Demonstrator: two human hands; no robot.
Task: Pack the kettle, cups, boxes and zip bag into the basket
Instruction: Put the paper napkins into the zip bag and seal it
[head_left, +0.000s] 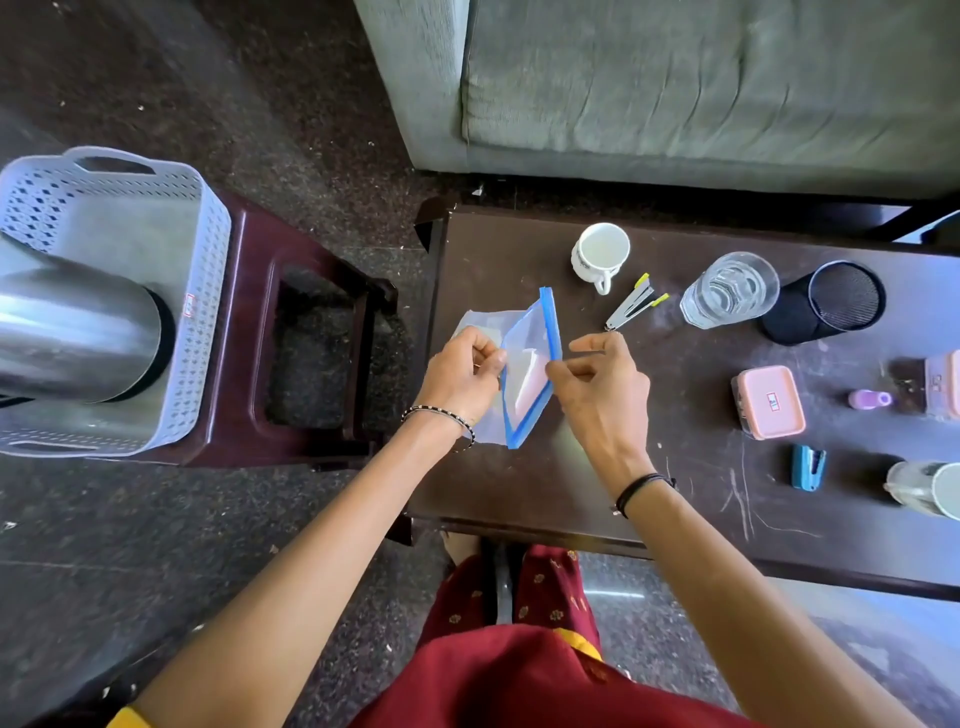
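I hold a clear zip bag (527, 364) with a blue zip strip above the dark table's left end. My left hand (460, 376) pinches one side of its mouth and my right hand (597, 384) pinches the other, so the mouth is spread apart. Something pale pink shows inside the bag. A steel kettle (78, 332) lies on its side inside the grey perforated basket (208, 291), which stands on a dark stool at the left. On the table are a white cup (600, 254), a clear glass cup (730, 291) and a pink box (769, 400).
Also on the dark table (519, 499) are a staple remover (636, 306), a black mesh pen holder (826, 304), a blue stapler (808, 466), a small purple bottle (870, 399), another box (943, 382) and a jar (927, 488) at the right edge. A grey sofa (675, 88) stands behind.
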